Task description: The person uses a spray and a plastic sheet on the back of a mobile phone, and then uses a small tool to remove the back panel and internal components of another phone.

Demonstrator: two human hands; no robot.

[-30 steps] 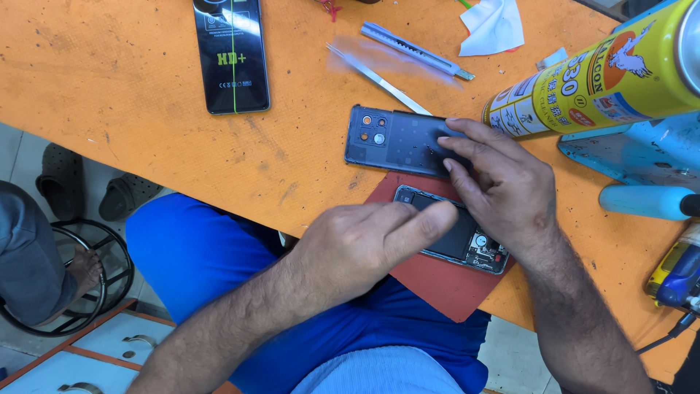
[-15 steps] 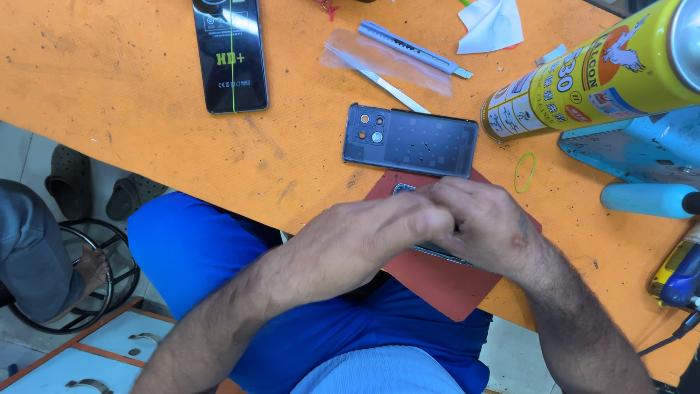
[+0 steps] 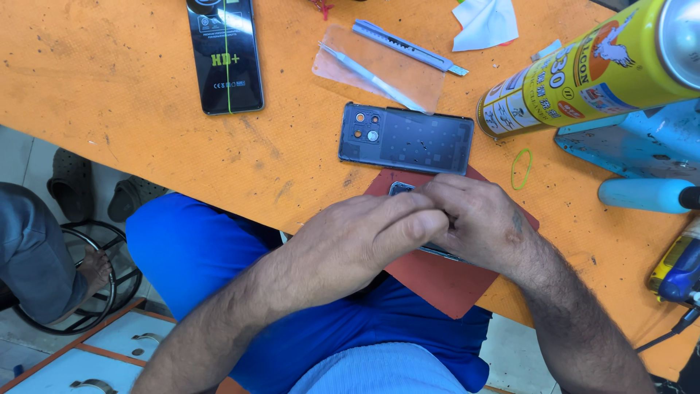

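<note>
From the head view, both hands are pressed together over a dark phone body [image 3: 402,189] that lies on a red-brown rectangular mat [image 3: 445,281] at the near edge of the orange desk [image 3: 109,109]. The left hand [image 3: 357,241] folds over from the left, its fingers curled and its thumb against the right hand [image 3: 477,222], which covers the phone from the right; only one rounded corner of the phone and a thin strip of its near edge show, so the hands close on it together, though how the fingertips grip underneath I cannot tell. Just beyond the mat, touching its far edge, lies a grey-blue phone back cover [image 3: 406,138] with camera cut-outs, flat on the desk. Further toward the far edge sits a clear plastic film [image 3: 350,69] with a slim white pry tool [image 3: 372,76] across it, and beside that a grey utility knife [image 3: 408,47]. A black flat phone-accessory package [image 3: 224,55] rests toward the far left. To the right, a yellow spray can [image 3: 583,73] lies tilted, with a small green rubber band [image 3: 520,168] near it and a blue tool base [image 3: 642,146] at the right edge.
</note>
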